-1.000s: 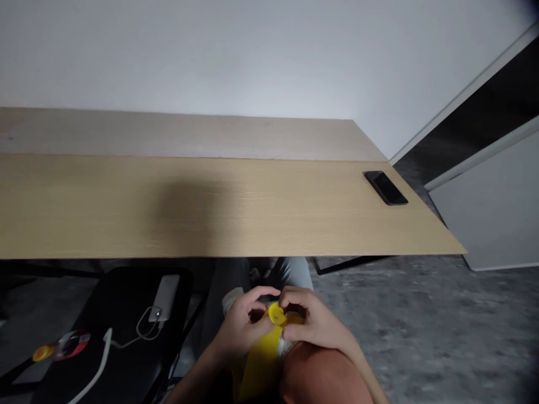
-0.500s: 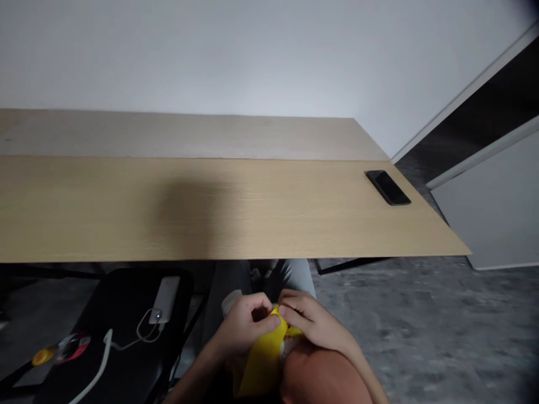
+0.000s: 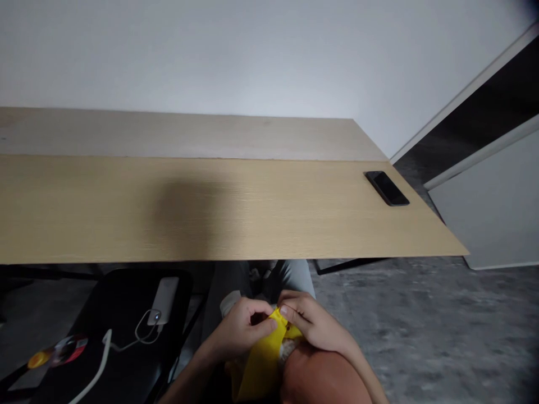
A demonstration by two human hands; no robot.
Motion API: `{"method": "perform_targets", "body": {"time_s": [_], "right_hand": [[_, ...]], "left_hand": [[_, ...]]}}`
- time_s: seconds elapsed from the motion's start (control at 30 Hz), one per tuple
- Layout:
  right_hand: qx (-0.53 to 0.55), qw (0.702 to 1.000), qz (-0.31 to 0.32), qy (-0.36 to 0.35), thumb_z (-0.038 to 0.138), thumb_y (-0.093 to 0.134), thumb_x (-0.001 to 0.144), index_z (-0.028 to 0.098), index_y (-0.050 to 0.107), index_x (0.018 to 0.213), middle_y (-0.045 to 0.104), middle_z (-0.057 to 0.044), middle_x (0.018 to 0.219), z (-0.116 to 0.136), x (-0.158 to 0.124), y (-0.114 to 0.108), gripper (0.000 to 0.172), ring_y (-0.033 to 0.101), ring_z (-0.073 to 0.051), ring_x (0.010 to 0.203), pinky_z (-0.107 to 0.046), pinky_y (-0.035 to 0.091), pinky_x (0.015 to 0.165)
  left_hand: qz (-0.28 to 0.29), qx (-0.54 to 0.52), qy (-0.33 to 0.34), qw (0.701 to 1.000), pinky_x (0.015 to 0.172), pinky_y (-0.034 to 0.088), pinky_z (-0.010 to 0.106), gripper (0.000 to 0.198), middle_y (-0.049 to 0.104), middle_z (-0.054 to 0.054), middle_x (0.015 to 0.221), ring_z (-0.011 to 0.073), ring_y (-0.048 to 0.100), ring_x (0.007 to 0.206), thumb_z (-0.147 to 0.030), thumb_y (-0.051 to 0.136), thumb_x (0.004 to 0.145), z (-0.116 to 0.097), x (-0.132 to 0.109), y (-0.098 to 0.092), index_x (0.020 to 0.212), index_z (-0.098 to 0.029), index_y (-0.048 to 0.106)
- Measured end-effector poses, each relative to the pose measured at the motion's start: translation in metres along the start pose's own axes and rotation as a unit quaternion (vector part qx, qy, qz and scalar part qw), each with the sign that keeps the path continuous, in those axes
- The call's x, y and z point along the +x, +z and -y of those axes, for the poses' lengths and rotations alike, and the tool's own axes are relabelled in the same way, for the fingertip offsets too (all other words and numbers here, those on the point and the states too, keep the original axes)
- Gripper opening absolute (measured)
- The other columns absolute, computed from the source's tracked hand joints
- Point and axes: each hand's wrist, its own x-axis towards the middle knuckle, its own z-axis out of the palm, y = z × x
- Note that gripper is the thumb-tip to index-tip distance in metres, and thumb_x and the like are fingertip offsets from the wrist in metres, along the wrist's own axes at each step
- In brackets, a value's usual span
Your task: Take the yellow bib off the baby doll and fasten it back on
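Low in the view, over my lap and below the desk edge, I hold a soft yellow packet with something white showing at its lower right. My left hand pinches its upper edge from the left. My right hand grips the same edge from the right, and the fingertips of both hands nearly meet there. Part of the packet's top is hidden by my fingers. A rounded orange-brown object lies directly below my right hand, and I cannot tell what it is.
A pale wooden desk runs across the view ahead, with a black smartphone near its right end. To my left, a white power bank with a white cable lies on a black surface. Grey floor spreads to the right.
My hands have drawn closer together, and the fingers that curled apart around the yellow top now pinch it tightly. The rounded yellow flap seen earlier has folded into the packet's edge.
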Motion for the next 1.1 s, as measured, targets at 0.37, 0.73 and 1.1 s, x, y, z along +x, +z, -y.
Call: {"method": "perform_targets", "body": {"time_s": [0.37, 0.73, 1.1], "right_hand": [[0.008, 0.998, -0.054, 0.012, 0.04, 0.041, 0.104, 0.015, 0.047, 0.071, 0.05, -0.001, 0.076, -0.002, -0.001, 0.003, 0.042, 0.047, -0.011, 0.071, -0.027, 0.035, 0.067], [0.029, 0.996, -0.079, 0.002, 0.039, 0.042, 0.104, 0.015, 0.055, 0.076, 0.054, -0.003, 0.081, 0.0, 0.0, 0.004, 0.039, 0.051, -0.013, 0.076, -0.028, 0.038, 0.071], [0.02, 0.995, -0.095, 0.005, 0.039, 0.041, 0.104, 0.016, 0.05, 0.075, 0.052, -0.002, 0.079, -0.004, -0.001, 0.006, 0.039, 0.049, -0.013, 0.074, -0.028, 0.037, 0.069]], "left_hand": [[-0.019, -0.026, -0.02, 0.999, 0.056, 0.03, 0.022, 0.017, 0.054, -0.002, 0.064, 0.0111, 0.043, 0.062, -0.022, 0.057, 0.075, 0.009, 0.0, 0.003, 0.075, -0.012, 0.07], [-0.034, -0.036, -0.057, 0.997, 0.054, 0.027, 0.023, 0.024, 0.043, -0.004, 0.061, 0.0106, 0.038, 0.06, -0.035, 0.061, 0.076, 0.005, 0.002, 0.009, 0.063, -0.015, 0.055], [-0.026, 0.021, -0.048, 0.998, 0.054, 0.023, 0.025, 0.017, 0.039, -0.004, 0.06, 0.0108, 0.035, 0.06, -0.024, 0.051, 0.076, 0.003, 0.003, 0.008, 0.06, -0.017, 0.047]]}}
